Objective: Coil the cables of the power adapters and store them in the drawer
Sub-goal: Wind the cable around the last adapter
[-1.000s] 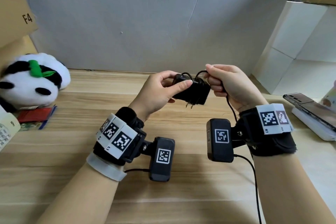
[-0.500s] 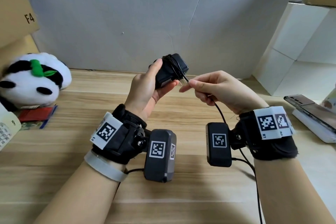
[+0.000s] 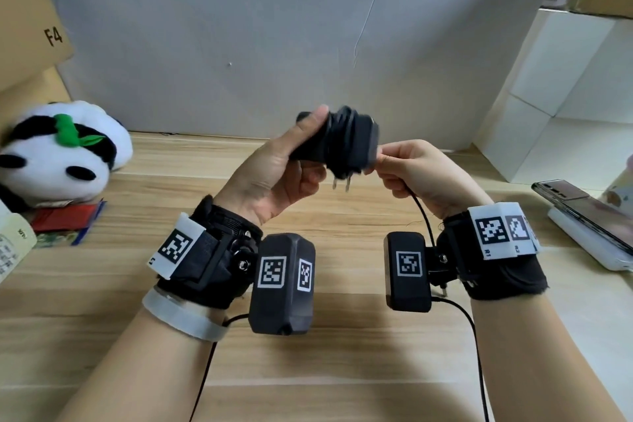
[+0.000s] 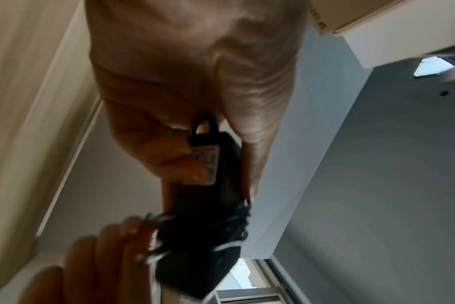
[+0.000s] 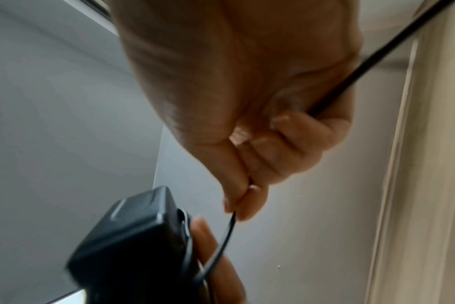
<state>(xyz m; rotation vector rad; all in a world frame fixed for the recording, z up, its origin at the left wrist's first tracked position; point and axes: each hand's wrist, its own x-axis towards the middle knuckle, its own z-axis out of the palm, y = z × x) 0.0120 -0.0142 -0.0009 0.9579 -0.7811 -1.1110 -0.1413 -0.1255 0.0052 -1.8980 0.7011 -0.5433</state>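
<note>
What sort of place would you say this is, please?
Probably a home desk or storeroom corner: a wooden tabletop against a wall, cardboard boxes, a plush panda and a phone.

Grey wall (image 3: pixel 212 27) behind light wooden tabletop (image 3: pixel 342 370); white cabinet (image 3: pixel 565 96) at right; soft even light.

— Adapter (image 3: pixel 356 144)? 
— Black brick, held up above the desk, two prongs pointing down, white label on one side. 
— Cable (image 3: pixel 423 212)? 
— Thin, black; several turns wrapped round the body, rest hangs loose.
</note>
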